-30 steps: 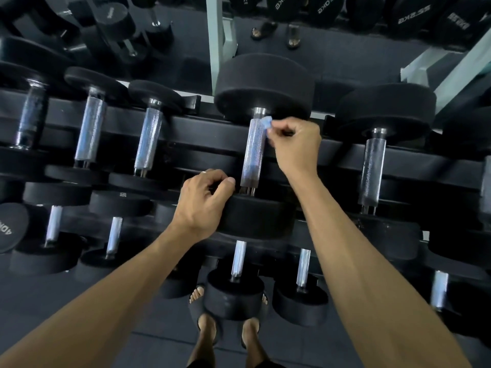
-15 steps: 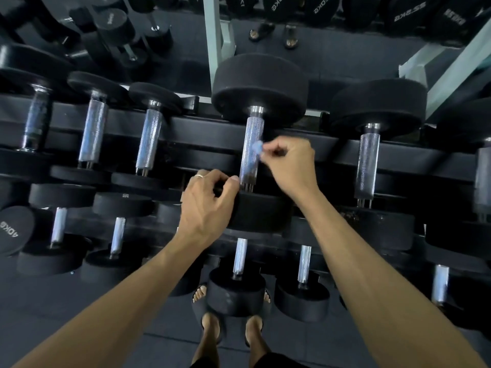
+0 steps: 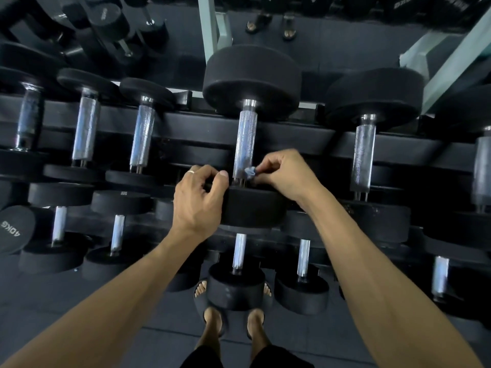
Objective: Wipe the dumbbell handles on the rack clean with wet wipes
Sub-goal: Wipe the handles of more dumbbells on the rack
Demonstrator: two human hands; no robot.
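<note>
A large black dumbbell lies on the top rail of the rack, its knurled chrome handle [image 3: 245, 142] running toward me. My right hand [image 3: 285, 175] pinches a small crumpled pale-blue wet wipe [image 3: 249, 171] against the near end of that handle, just above the near weight head [image 3: 252, 208]. My left hand [image 3: 200, 200] grips the left edge of that near head, fingers curled over its top; a ring shows on one finger.
More dumbbells with chrome handles [image 3: 142, 135] [image 3: 364, 155] line the top rail on both sides. Smaller dumbbells [image 3: 239, 251] sit on the lower tier near my sandalled feet [image 3: 212, 322]. A mirror behind reflects the rack and pale-green frame posts [image 3: 210, 27].
My right hand has slid the wipe down the handle from its far end, by the big far head, to its near end. My left hand has stayed on the near head.
</note>
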